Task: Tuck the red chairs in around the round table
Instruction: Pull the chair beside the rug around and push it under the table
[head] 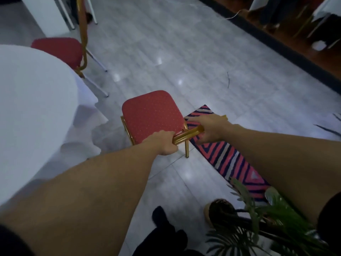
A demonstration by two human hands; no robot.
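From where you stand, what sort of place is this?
Probably a banquet or event hall: a round table in white cloth, red-cushioned gold-framed chairs, and a polished pale floor with more draped tables beyond.

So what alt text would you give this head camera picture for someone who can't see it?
Two bare hands, left hand and right hand, grip the gold top rail of a red chair standing apart from a white-clothed round table. Another red chair sits against the table; a striped rug lies beside.
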